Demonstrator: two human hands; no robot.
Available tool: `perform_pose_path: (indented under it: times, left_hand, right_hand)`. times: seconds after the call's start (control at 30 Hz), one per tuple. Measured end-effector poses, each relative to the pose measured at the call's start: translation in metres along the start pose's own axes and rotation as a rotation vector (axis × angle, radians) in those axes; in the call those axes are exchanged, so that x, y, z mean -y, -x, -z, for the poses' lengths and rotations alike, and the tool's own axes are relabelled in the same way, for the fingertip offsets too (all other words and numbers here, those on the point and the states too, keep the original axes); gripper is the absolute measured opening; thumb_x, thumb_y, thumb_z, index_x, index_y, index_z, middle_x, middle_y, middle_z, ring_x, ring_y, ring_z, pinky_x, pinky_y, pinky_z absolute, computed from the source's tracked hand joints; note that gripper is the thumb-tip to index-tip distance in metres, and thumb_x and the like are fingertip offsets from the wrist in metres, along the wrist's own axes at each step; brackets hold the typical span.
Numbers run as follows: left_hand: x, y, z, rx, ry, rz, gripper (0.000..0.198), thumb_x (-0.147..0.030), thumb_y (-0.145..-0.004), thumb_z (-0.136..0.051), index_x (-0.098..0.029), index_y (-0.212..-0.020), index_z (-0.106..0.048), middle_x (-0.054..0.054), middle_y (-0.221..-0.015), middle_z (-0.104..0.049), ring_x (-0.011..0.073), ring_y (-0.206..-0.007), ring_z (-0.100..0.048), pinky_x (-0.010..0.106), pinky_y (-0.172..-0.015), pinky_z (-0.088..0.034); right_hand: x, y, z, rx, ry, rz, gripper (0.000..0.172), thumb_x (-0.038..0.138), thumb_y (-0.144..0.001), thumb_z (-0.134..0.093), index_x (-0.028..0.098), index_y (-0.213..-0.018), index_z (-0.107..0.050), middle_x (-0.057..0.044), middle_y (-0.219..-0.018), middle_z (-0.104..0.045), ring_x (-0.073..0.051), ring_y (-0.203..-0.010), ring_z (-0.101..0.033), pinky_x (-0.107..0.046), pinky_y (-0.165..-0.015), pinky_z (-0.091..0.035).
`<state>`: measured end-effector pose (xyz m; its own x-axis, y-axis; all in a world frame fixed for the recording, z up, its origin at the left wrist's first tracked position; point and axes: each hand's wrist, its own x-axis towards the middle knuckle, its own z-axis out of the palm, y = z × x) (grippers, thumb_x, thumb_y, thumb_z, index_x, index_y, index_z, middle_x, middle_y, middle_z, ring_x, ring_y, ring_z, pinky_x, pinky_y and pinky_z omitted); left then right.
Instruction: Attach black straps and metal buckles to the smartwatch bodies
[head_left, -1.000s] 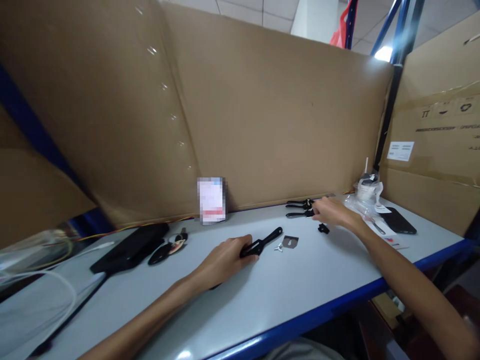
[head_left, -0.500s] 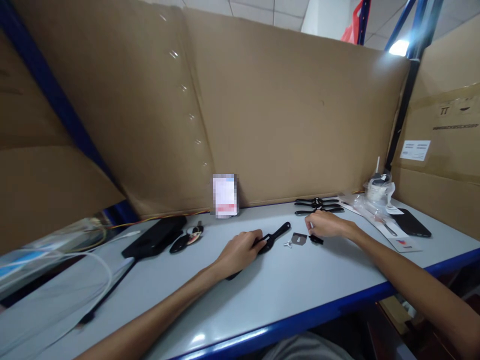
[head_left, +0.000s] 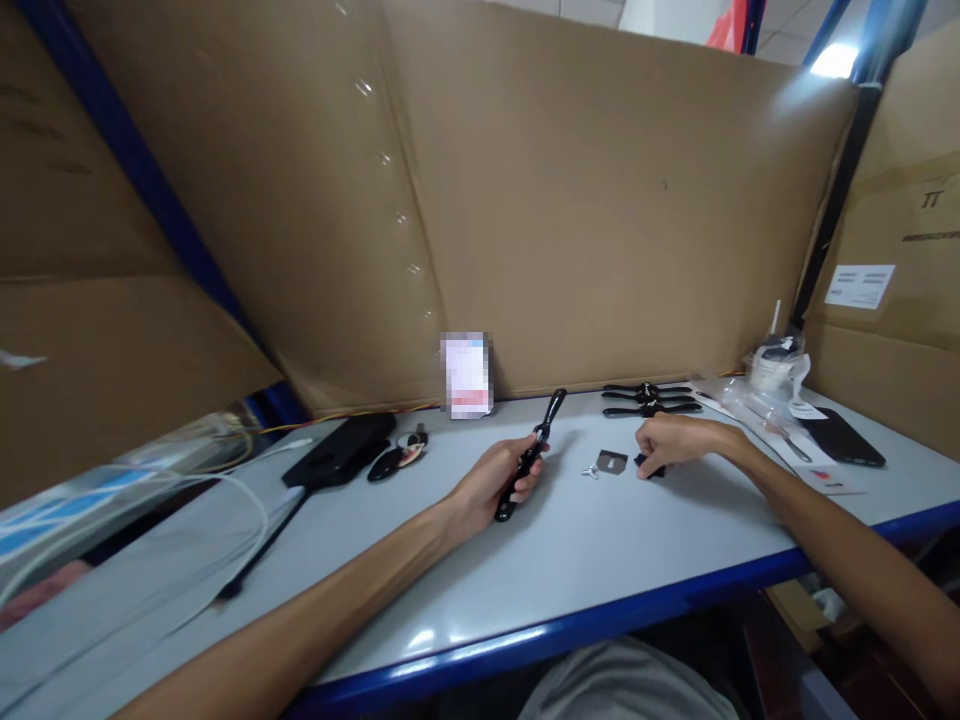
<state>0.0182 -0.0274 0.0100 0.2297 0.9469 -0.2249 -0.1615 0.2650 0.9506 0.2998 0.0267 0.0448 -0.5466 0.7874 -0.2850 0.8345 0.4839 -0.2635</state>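
Note:
My left hand is closed around a black spokeshave, which is raised off the table and tilted, one handle pointing up and away. My right hand is bent over the tabletop, its fingertips pinching a small black part, mostly covered by the fingers. Just left of that part lies a flat grey metal blade with a slot in it. Small silver screws rest beside the blade.
More black spokeshaves lie behind my right hand. Packaging, a wrapped cup and a dark phone are at right. A black case, keys and cables stand left. A blurred card leans on the cardboard.
My left hand has turned and lifted the spokeshave from the table to a steeper tilt. My right fingers have come down onto the small black part. The camera view has shifted slightly.

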Motion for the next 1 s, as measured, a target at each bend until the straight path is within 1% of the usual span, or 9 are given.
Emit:
perform_pose_path:
  times: [0.13, 0.2, 0.3, 0.4, 0.5, 0.6, 0.7, 0.87, 1.0]
  left_hand:
    - [0.003, 0.001, -0.002, -0.034, -0.033, 0.000, 0.023, -0.032, -0.097, -0.042, -0.013, -0.094, -0.055, -0.004, -0.061, -0.045, 0.0048, -0.040, -0.033, 0.016, -0.034, -0.022]
    - [0.004, 0.002, -0.003, -0.035, -0.058, -0.035, 0.020, -0.029, -0.095, -0.044, -0.013, -0.093, -0.056, -0.003, -0.063, -0.048, 0.0058, -0.042, -0.038, 0.016, -0.035, -0.025]
    - [0.005, 0.002, -0.004, -0.017, -0.086, -0.084, 0.016, -0.029, -0.092, -0.049, -0.014, -0.093, -0.055, -0.002, -0.065, -0.052, 0.0072, -0.046, -0.044, 0.017, -0.038, -0.031]
    - [0.005, 0.002, -0.005, -0.003, -0.072, -0.100, 0.017, -0.032, -0.091, -0.053, -0.016, -0.098, -0.054, -0.002, -0.066, -0.055, 0.0088, -0.049, -0.048, 0.018, -0.043, -0.037]
    - [0.006, 0.003, -0.007, 0.001, -0.048, -0.120, 0.018, -0.035, -0.092, -0.055, -0.018, -0.100, -0.052, -0.001, -0.068, -0.057, 0.0104, -0.052, -0.052, 0.020, -0.047, -0.042]
    - [0.008, 0.003, -0.008, 0.001, -0.056, -0.140, 0.018, -0.035, -0.091, -0.056, -0.019, -0.098, -0.052, -0.003, -0.067, -0.054, 0.0085, -0.048, -0.047, 0.019, -0.045, -0.040]
    - [0.010, 0.002, -0.008, 0.005, -0.070, -0.160, 0.019, -0.036, -0.091, -0.055, -0.018, -0.093, -0.053, -0.003, -0.066, -0.052, 0.0069, -0.045, -0.042, 0.018, -0.042, -0.035]
    - [0.012, 0.000, -0.009, -0.028, -0.084, -0.179, 0.018, -0.035, -0.090, -0.054, -0.017, -0.087, -0.052, -0.002, -0.067, -0.054, 0.0078, -0.047, -0.044, 0.019, -0.043, -0.036]
    - [0.011, 0.001, -0.010, -0.045, -0.081, -0.167, 0.011, -0.028, -0.088, -0.054, -0.017, -0.090, -0.053, -0.002, -0.068, -0.054, 0.0079, -0.049, -0.044, 0.019, -0.044, -0.036]
  right_hand:
    - [-0.004, -0.015, -0.005, -0.174, 0.054, 0.032, 0.010, 0.027, -0.081, -0.069, 0.017, -0.084, -0.067, 0.001, -0.058, -0.063, -0.015, -0.062, -0.060, -0.024, -0.057, -0.034]
    - [-0.004, -0.021, -0.008, -0.269, 0.028, 0.023, 0.014, 0.028, -0.086, -0.064, 0.017, -0.090, -0.070, -0.002, -0.066, -0.068, -0.016, -0.069, -0.063, -0.023, -0.061, -0.036]
    - [0.002, -0.026, -0.013, -0.420, -0.035, 0.005, 0.023, 0.031, -0.090, -0.060, 0.019, -0.105, -0.072, -0.005, -0.091, -0.074, -0.018, -0.082, -0.066, -0.024, -0.067, -0.038]
    - [0.012, -0.022, -0.015, -0.528, 0.031, -0.027, 0.022, 0.033, -0.089, -0.061, 0.020, -0.101, -0.073, -0.007, -0.098, -0.074, -0.021, -0.089, -0.065, -0.026, -0.068, -0.037]
    - [0.022, -0.012, -0.015, -0.424, 0.053, 0.040, 0.027, 0.044, -0.086, -0.065, 0.020, -0.092, -0.074, -0.007, -0.092, -0.073, -0.020, -0.082, -0.063, -0.027, -0.064, -0.035]
    - [0.030, -0.005, -0.018, -0.334, 0.107, 0.096, 0.037, 0.052, -0.079, -0.070, 0.020, -0.099, -0.072, -0.007, -0.095, -0.072, -0.022, -0.083, -0.062, -0.027, -0.062, -0.033]
    - [0.035, -0.004, -0.023, -0.323, 0.147, 0.074, 0.034, 0.047, -0.081, -0.068, 0.020, -0.102, -0.070, -0.008, -0.100, -0.071, -0.022, -0.086, -0.061, -0.027, -0.061, -0.030]
    - [0.034, -0.008, -0.021, -0.281, 0.100, -0.014, 0.031, 0.042, -0.079, -0.069, 0.019, -0.100, -0.070, -0.008, -0.102, -0.070, -0.023, -0.091, -0.061, -0.027, -0.062, -0.033]
    - [0.025, -0.015, -0.016, -0.197, -0.038, -0.001, 0.032, 0.039, -0.070, -0.077, 0.016, -0.091, -0.068, -0.006, -0.091, -0.069, -0.020, -0.081, -0.061, -0.026, -0.062, -0.037]
